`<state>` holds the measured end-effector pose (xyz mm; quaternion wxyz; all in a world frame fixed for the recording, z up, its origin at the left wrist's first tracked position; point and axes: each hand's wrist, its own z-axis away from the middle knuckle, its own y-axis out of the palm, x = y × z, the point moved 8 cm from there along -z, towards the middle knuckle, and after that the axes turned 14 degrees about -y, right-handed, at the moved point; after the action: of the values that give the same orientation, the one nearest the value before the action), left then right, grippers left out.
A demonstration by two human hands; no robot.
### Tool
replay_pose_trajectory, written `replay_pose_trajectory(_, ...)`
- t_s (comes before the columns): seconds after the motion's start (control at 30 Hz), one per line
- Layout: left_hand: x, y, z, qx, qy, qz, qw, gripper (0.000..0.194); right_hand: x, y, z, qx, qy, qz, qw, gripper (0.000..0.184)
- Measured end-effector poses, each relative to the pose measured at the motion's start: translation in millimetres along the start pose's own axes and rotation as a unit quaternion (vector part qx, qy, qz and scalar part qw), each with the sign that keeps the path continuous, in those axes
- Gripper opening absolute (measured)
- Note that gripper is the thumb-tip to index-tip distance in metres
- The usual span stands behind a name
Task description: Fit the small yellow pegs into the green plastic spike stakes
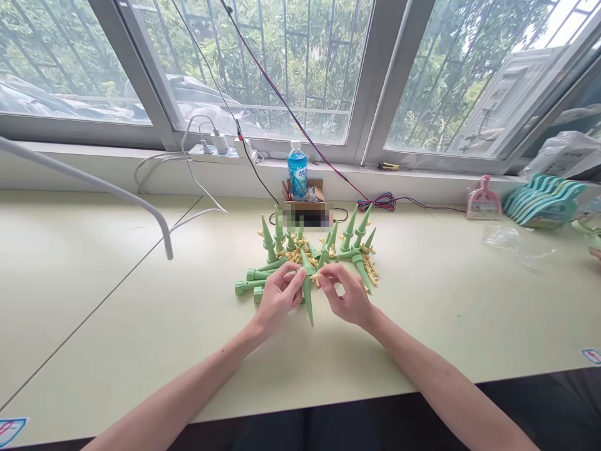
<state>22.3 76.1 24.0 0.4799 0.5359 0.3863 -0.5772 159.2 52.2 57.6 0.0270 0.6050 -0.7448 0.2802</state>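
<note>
My left hand point(279, 297) is closed around the upper end of a green plastic spike point(307, 294) whose point hangs down toward me. My right hand point(345, 294) pinches a small yellow piece point(315, 277) right at the top of that spike. Just behind both hands lies a pile of more green spikes point(350, 241), some standing upright and some lying flat at the left point(251, 282), mixed with several small yellow pieces point(295, 254).
A blue drink bottle point(297, 170) stands by a small cardboard box point(305, 210) behind the pile. Cables and a power strip point(220, 147) lie on the sill. A white tube point(94, 185) crosses the left. Teal plastic items point(542, 200) and a clear bag point(514, 241) sit at the right, where another person's fingertip point(595, 253) shows.
</note>
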Motion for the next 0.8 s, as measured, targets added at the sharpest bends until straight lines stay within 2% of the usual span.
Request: replay_pose_trajectory(0.8, 5.8, -6.2, -4.2, -0.013, -0.022, 0.046, 0.999, 0.031, -3.4, 5.4, 1.9, 0.035, 0.006, -0.030, 0.999, 0.014)
